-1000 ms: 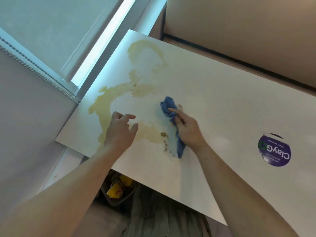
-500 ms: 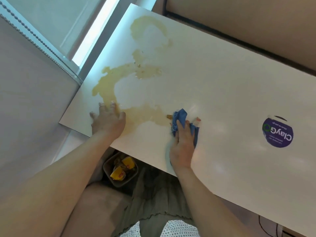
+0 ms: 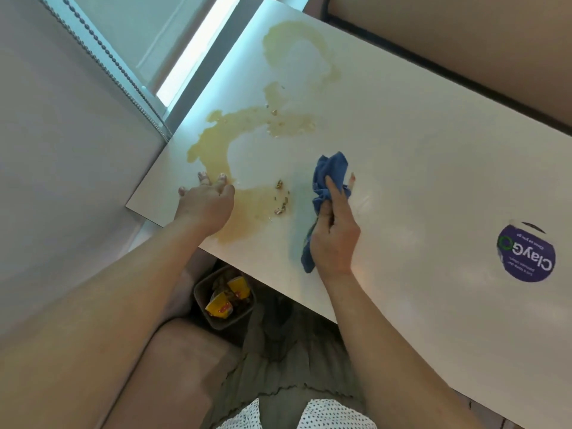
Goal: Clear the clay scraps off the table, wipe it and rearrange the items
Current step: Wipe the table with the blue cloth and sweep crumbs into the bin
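A white table (image 3: 418,156) carries a yellowish-brown clay smear (image 3: 223,140) that curls from the far left corner down to the near edge. Small clay scraps (image 3: 281,196) lie at the smear's right end. My right hand (image 3: 334,233) grips a crumpled blue cloth (image 3: 329,174) and holds it on the table just right of the scraps. My left hand (image 3: 205,201) rests flat on the near left corner, fingertips on the smear.
A round purple ClayGo sticker (image 3: 526,253) sits on the table at the right. Under the near edge stands a grey bin (image 3: 224,297) with yellow wrappers. A window with a bead chain (image 3: 123,72) is at the left, a beige wall beyond.
My right hand has pushed the cloth forward and slightly right, away from the near edge, leaving scraps exposed to its left. My left hand stays pressed at the corner.
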A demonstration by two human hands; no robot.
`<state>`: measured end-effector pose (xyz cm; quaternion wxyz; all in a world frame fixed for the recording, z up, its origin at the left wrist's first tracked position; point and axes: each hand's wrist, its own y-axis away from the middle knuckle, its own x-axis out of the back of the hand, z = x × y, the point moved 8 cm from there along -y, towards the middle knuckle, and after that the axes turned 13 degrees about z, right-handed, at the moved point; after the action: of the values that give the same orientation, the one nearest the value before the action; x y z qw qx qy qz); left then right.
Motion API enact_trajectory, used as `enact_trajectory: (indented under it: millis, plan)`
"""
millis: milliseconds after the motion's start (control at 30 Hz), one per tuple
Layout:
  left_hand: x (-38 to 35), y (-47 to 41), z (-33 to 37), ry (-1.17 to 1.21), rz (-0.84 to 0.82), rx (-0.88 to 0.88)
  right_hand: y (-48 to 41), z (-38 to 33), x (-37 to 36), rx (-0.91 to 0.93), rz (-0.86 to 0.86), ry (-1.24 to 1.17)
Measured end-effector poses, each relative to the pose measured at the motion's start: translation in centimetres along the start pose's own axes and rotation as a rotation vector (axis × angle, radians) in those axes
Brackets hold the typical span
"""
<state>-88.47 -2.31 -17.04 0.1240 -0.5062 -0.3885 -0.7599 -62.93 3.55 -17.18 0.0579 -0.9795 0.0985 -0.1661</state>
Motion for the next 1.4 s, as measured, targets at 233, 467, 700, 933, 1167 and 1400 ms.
enact_trajectory:
  millis: [233, 467, 700, 933, 1167, 1400]
  plan:
    - [0.6, 1.0, 0.6, 0.034, 0.001, 0.044, -3.1, 4.8, -0.3, 0.221, -0.130, 0.432]
    - [2.1, -0.6, -5.3, 0.204, 0.127, -0.001, -2.5, 2.2, -9.1, 0.339, -0.282, 0.479]
    - [0.2, -0.2, -10.1, 0.007, 0.083, 0.016, 3.8, -0.3, -13.9, 0.436, -0.605, 0.350]
    - [0.4, -0.5, -10.6, -0.008, 0.037, -0.003, 1.4, -2.4, -11.4, 0.218, -0.520, 0.079]
    - [-0.2, -0.7, -10.6, -0.017, 0.044, -0.016, -0.3, 0.1, -11.8, 0.375, -0.515, 0.292]
    - [-0.2, -1.0, -11.0, -0.023, 0.021, 0.008, 2.6, -0.4, -13.5, 0.397, -0.519, 0.332]
